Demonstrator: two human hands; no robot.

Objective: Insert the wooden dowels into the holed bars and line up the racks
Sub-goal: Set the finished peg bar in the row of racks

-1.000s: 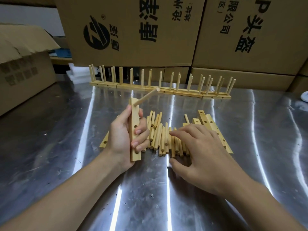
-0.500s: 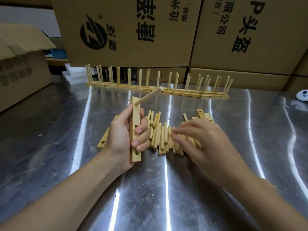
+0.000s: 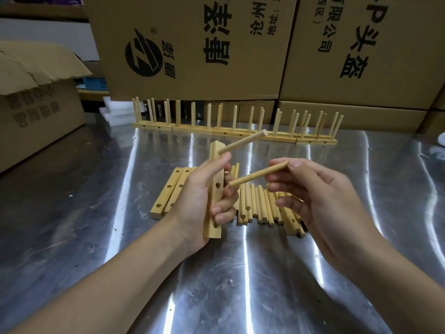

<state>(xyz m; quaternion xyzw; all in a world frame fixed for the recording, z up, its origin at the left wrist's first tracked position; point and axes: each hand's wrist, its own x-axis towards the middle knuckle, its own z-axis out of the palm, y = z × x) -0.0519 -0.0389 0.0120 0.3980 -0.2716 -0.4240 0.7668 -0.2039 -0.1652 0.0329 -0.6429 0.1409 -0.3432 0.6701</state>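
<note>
- My left hand (image 3: 195, 201) grips the holed bar (image 3: 215, 196) upright, centre frame, one dowel (image 3: 243, 142) seated near its top.
- My right hand (image 3: 320, 203) pinches a second dowel (image 3: 255, 175), tip beside the middle hole (image 3: 218, 185).

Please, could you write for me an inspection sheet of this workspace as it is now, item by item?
Surface: shiny metal table, scratched, with light reflections.
Job's things: holed bar held upright, inserted dowel in its top hole; second dowel with its tip near a middle hole, not yet in; loose dowels piled on the table; spare bars lying left of them; finished racks in a row at the back.
Clutter: white foam pieces at the back left.
Hands: left hand grips the holed bar; right hand pinches the second dowel.
Cables: nothing seen.
Surroundings: printed cardboard boxes behind; open box at left.
</note>
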